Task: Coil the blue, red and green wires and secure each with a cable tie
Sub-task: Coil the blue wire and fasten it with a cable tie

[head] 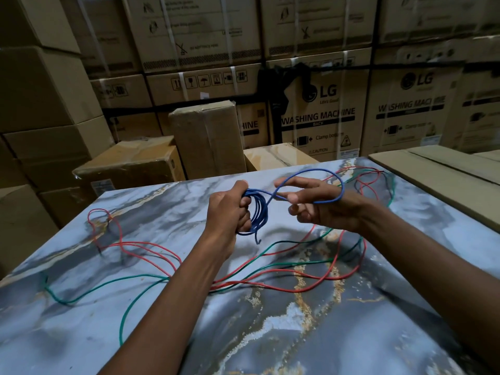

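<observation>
Gripping a bundle of blue loops, the left hand (230, 209) holds the blue wire (259, 212) raised above the middle of the marble-patterned worktop (351, 320), its fingers curled tight round the coil and a short free end hanging below. From the coil one blue strand runs right in a wide arc over the right hand (316, 204), which pinches it between thumb and forefinger while the other fingers curl loosely. Beneath both forearms the red wire (140, 246) and the green wire (108, 285) lie loose and crossing each other, spread from near the worktop's left edge across its centre to the far right corner, where they tangle in small loops. Bare marbled surface shows toward the near edge and the near left corner. Against the right edge lies a flat cardboard box (443, 174) at about worktop height. Beyond the far edge stand smaller cartons (208, 136), and behind them a wall of stacked washing-machine boxes (319, 120) closes the background, with more cartons piled high along the left side.
</observation>
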A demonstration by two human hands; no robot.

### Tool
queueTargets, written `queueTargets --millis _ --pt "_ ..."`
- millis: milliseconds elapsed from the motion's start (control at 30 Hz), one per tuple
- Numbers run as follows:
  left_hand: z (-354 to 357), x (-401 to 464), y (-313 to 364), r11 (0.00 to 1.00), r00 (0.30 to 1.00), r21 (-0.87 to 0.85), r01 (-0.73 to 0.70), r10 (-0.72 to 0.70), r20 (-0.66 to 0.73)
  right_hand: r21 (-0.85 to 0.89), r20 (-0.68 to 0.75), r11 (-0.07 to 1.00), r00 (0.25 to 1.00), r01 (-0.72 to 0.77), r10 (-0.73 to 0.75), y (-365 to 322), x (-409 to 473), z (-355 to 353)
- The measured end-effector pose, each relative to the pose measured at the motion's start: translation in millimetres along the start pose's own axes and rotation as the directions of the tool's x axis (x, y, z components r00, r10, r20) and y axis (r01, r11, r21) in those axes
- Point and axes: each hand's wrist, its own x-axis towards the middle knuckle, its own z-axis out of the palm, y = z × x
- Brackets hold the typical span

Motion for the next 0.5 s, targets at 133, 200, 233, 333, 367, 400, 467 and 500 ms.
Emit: queueTargets --millis 133,200,233,333,367,400,467,500 --pt "-8 7 -1 0.998 0.995 0.067 -0.021 0.027 -0.093 0.264 0.006 0.964 1.0 0.024 -0.026 -1 -3 -2" --pt "-11 10 -3 0.992 0.993 0.124 -0.026 0.039 -0.111 0.355 -0.023 0.933 0.998 0.06 -0.055 -3 -3 -3" --pt "-12 11 -5 0.989 0.992 0.144 -0.019 0.036 -0.118 0.402 -0.005 0.912 0.997 0.076 -0.081 -3 -2 -5" --pt "-17 15 -11 0.988 0.988 0.156 0.021 0.004 -0.156 0.516 0.044 0.848 0.985 0.122 -0.169 -2 3 -8" --pt "-19 16 -13 0.989 0.986 0.147 0.03 -0.006 -0.165 0.519 0.034 0.844 0.984 0.134 -0.177 -2 4 -9" --pt "-22 17 -13 0.99 0.985 0.139 0.036 -0.012 -0.172 0.503 0.012 0.852 0.984 0.145 -0.175 -2 4 -8" --pt "-24 19 -14 0.99 0.985 0.132 0.043 -0.02 -0.172 0.44 -0.059 0.88 0.984 0.178 -0.169 -3 3 -4" --pt "-24 19 -13 0.991 0.986 0.129 0.046 -0.024 -0.163 0.405 -0.096 0.892 0.98 0.2 -0.176 -2 4 -2"
